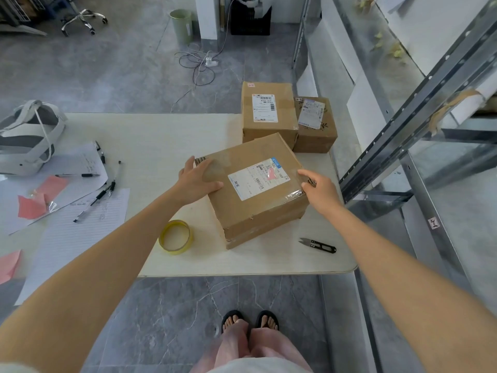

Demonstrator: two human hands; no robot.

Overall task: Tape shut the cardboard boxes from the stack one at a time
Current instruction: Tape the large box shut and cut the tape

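Note:
A cardboard box with a white shipping label lies turned at an angle near the front right of the white table. My left hand rests flat on the box's left top edge, fingers straight. At the box's right top edge, my right hand touches the taped corner with its index finger stretched out and the other fingers loosely curled. A yellow tape roll lies flat on the table left of the box. Small black snips lie to the box's front right.
Two more labelled cardboard boxes stand at the table's far right. Papers, pens, red paper scraps and a white headset cover the left side. A metal shelving rack rises close on the right.

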